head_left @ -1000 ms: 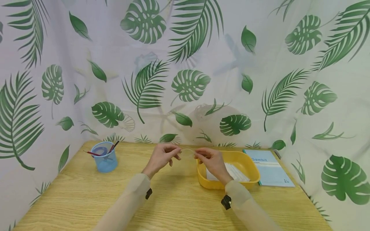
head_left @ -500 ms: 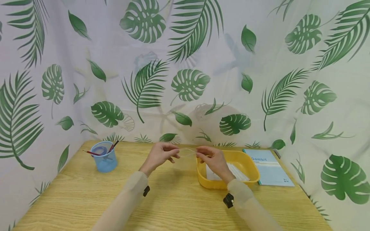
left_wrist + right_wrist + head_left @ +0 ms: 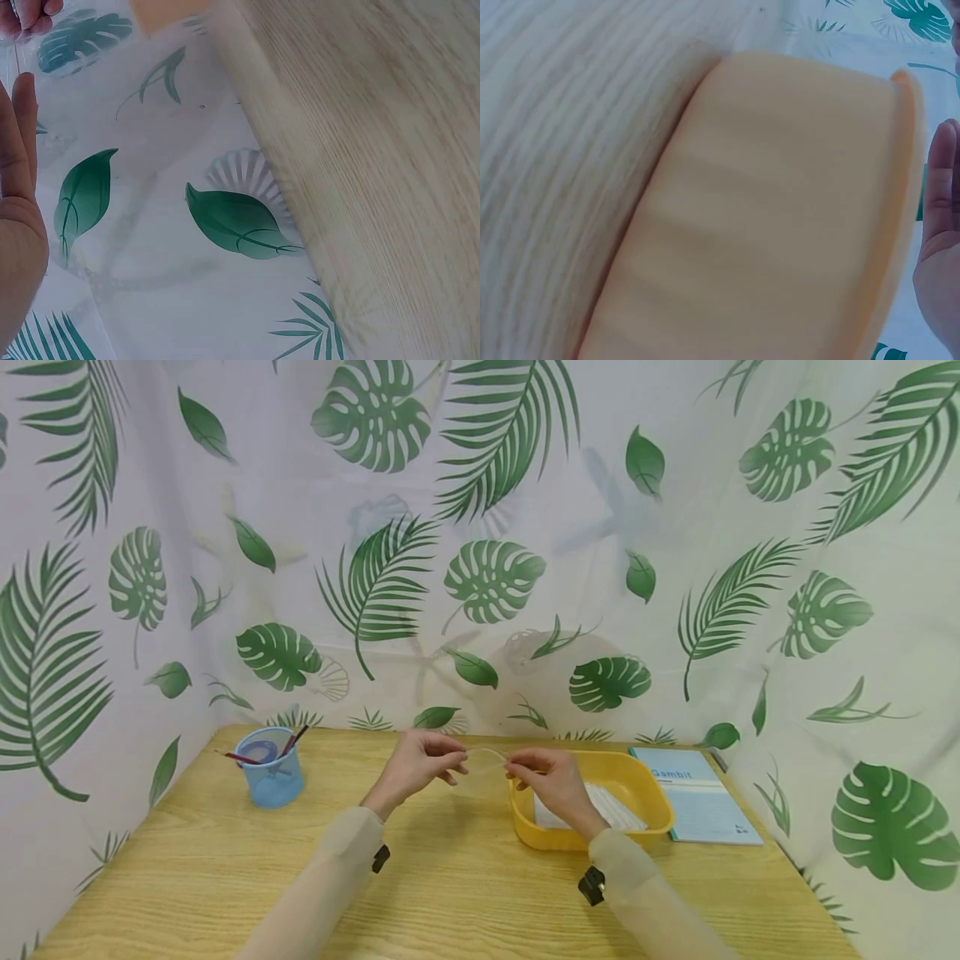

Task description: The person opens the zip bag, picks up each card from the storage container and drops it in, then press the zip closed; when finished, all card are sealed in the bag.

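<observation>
Between the two hands stretches a thin clear plastic piece (image 3: 487, 750), which looks like the mouth of a plastic bag. Its upper edge arches slightly, and its lower part barely shows. My left hand (image 3: 417, 768) pinches its left end with thumb and fingertips. At the other end my right hand (image 3: 553, 778) pinches it close beside the yellow basket (image 3: 543, 841). Both hands are raised over the table, backs toward the head camera. The left wrist view catches part of the left hand (image 3: 19, 172) at its edge; fingers of the right hand (image 3: 34, 15) appear above it.
White items (image 3: 611, 806) lie in the basket, partly behind the right forearm. A notebook (image 3: 708, 797) lies to its right. At the back left of the wooden table (image 3: 450, 893), a blue mesh cup (image 3: 276, 783) holds pencils and a roll of tape. Leaf-print cloth hangs behind.
The hands have shifted slightly, first a little apart and then closer again. The arc of the plastic between them changed shape; both hands kept their pinch.
</observation>
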The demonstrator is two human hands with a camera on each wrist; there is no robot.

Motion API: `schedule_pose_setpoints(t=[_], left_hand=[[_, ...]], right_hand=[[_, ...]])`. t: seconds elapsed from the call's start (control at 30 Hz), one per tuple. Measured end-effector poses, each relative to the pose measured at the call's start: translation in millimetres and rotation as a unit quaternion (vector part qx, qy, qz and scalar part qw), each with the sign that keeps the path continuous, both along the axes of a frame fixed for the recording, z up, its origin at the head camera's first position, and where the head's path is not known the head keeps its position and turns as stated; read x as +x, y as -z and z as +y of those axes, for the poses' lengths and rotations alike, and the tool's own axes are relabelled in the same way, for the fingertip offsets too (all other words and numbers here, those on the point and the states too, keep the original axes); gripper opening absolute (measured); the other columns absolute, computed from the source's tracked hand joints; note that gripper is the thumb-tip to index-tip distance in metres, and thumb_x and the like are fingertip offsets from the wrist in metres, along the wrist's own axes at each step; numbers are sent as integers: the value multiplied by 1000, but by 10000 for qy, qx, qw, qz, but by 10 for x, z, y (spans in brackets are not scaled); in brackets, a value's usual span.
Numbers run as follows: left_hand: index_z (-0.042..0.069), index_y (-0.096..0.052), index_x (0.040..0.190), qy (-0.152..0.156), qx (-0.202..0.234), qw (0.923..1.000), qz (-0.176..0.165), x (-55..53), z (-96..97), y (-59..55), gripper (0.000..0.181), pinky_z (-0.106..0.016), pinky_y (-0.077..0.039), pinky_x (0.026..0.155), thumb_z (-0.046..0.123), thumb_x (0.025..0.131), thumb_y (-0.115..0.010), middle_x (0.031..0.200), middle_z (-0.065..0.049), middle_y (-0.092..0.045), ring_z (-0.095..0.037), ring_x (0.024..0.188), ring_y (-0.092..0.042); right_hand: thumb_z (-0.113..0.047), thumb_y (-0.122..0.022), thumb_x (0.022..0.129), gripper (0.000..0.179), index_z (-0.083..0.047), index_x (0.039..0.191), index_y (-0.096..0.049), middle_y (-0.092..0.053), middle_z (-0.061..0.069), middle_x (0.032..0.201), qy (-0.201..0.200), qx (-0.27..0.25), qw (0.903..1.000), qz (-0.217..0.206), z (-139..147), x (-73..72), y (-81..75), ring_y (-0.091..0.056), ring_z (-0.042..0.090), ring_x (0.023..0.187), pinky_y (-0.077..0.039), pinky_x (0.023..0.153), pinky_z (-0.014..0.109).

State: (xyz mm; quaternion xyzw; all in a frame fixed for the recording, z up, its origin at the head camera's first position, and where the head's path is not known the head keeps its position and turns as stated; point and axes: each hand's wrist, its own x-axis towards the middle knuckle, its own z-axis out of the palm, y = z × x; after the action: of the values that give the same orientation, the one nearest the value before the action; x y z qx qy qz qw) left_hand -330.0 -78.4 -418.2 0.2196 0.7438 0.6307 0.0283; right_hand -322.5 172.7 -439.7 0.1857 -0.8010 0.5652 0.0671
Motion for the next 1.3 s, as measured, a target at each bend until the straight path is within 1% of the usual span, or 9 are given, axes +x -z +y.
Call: schedule_pose_setpoints(t=[0.13, 0.33, 0.47, 0.6, 0.73, 0.97, 1.07, 1.2, 1.3], left_hand=[[-3, -73, 106, 21, -26, 9999, -104, -1, -7, -3, 18, -38, -64, 70, 5, 91, -69, 98, -18, -73, -27, 82, -74], [-5, -72, 108, 32, -148, 9993, -334, 6, -42, -59, 20, -42, -63, 78, 2, 90, -69, 96, -18, -74, -22, 80, -74], [-5, -71, 109, 56, -165, 9987, -474, -3, -57, -86, 20, -48, -61, 82, 1, 90, -68, 96, -18, -74, -22, 79, -74], [-4, -72, 108, 81, -272, 9981, -538, -20, -76, -103, 19, -45, -62, 80, 1, 90, -69, 97, -17, -74, -22, 79, -74], [-4, -72, 108, 93, -384, 9980, -492, -23, -98, -129, 20, -37, -64, 75, 2, 90, -69, 97, -17, -74, -22, 79, -74], [-5, -70, 111, 211, -417, 9981, -404, -26, -120, -141, 23, -35, -64, 74, 2, 90, -69, 100, -23, -73, -23, 82, -74], [-6, -70, 111, 269, -408, 9981, -372, -29, -124, -135, 23, -35, -64, 74, 1, 90, -69, 101, -25, -72, -23, 82, -74], [-5, -70, 110, 279, -396, 9981, -373, -28, -128, -137, 22, -35, -64, 73, 2, 89, -69, 97, -21, -74, -24, 82, -74], [-7, -69, 111, 321, -375, 9982, -351, -30, -131, -141, 23, -35, -64, 74, 2, 90, -69, 97, -20, -74, -24, 82, -74]], right_hand=[[-6, -67, 92, 18, 2, 107, -73, -71, 27, 101, 60, 77, 9999, -141, -17, 24, -19, -70, 38, 87, -62, 67, 25], [-10, -68, 92, 22, 2, 110, -72, -73, 22, 103, -27, 209, 9997, -127, 28, 12, -57, -69, 36, 88, -63, 72, 34], [-13, -68, 93, 23, 0, 112, -71, -73, 19, 106, -123, 381, 9991, -155, 106, 5, -73, -68, 37, 90, -63, 71, 30], [-16, -68, 93, 22, -3, 111, -72, -72, 15, 107, -278, 737, 9966, -254, 223, -7, -67, -67, 33, 92, -62, 72, 28], [-17, -67, 94, 25, -1, 112, -71, -72, 17, 109, -369, 965, 9941, -318, 352, -28, -36, -67, 24, 91, -62, 73, 34], [-14, -67, 94, 30, 6, 116, -67, -69, 25, 113, -340, 950, 9931, -600, 517, -63, 54, -65, 39, 101, -62, 74, 35], [-13, -67, 94, 29, 5, 117, -67, -69, 22, 113, -318, 1045, 9916, -692, 561, -83, 98, -66, 34, 100, -62, 75, 38], [-13, -67, 94, 29, 3, 118, -67, -69, 21, 115, -321, 1241, 9889, -752, 613, -108, 136, -67, 26, 99, -62, 75, 34], [-12, -66, 94, 29, 4, 119, -66, -68, 22, 117, -317, 1351, 9872, -783, 662, -132, 155, -66, 28, 102, -62, 74, 30]])
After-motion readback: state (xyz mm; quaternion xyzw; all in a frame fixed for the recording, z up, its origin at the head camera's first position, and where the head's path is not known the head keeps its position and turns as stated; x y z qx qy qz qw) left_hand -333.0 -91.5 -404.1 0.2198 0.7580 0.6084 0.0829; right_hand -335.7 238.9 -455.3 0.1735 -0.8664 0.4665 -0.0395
